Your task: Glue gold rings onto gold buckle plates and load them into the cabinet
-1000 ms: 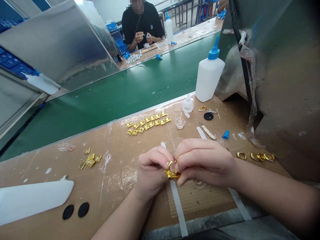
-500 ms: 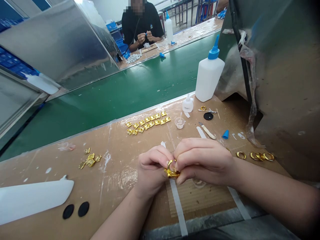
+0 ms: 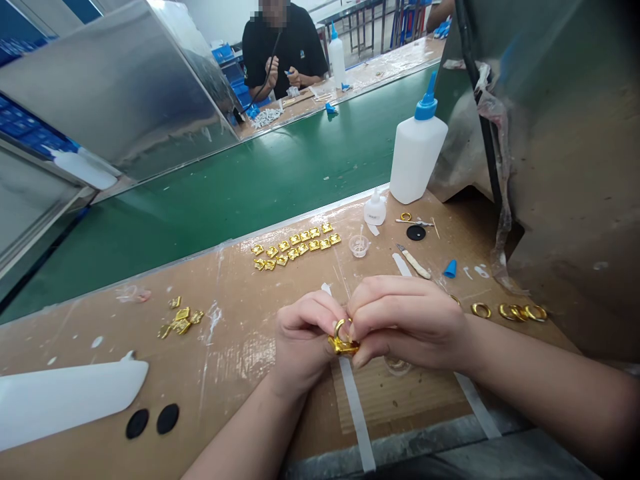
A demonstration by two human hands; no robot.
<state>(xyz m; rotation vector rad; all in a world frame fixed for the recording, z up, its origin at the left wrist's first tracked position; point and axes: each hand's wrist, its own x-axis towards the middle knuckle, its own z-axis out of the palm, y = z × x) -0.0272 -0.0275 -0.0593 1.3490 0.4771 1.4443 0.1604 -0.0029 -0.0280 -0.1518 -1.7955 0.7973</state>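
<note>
Both my hands meet above the brown work surface, pinching a gold ring with a flat gold piece at its base [image 3: 343, 345]. My left hand [image 3: 305, 337] closes thumb and fingers on its left side. From the right, my right hand [image 3: 407, 323] grips the ring and the base's right end; its fingertips hide part of the ring. Several loose gold rings [image 3: 481, 310] lie beyond my right wrist. Two rows of small gold pieces [image 3: 293, 254] lie ahead of my hands, and a small heap of gold pieces [image 3: 183, 325] sits to the left.
A large white squeeze bottle [image 3: 417, 160] stands near the green belt [image 3: 240, 193], beside a small bottle [image 3: 375, 209] and clear cup [image 3: 359, 245]. A craft knife [image 3: 414, 261] and blue cap [image 3: 451, 269] lie nearby. Black discs [image 3: 167, 419] are lower left. Across sits a person [image 3: 285, 50].
My hands keep almost the same hold on the gold ring piece. Across the belt, the other person's hands have moved apart, one raised. A blue bit on the belt has shifted slightly right.
</note>
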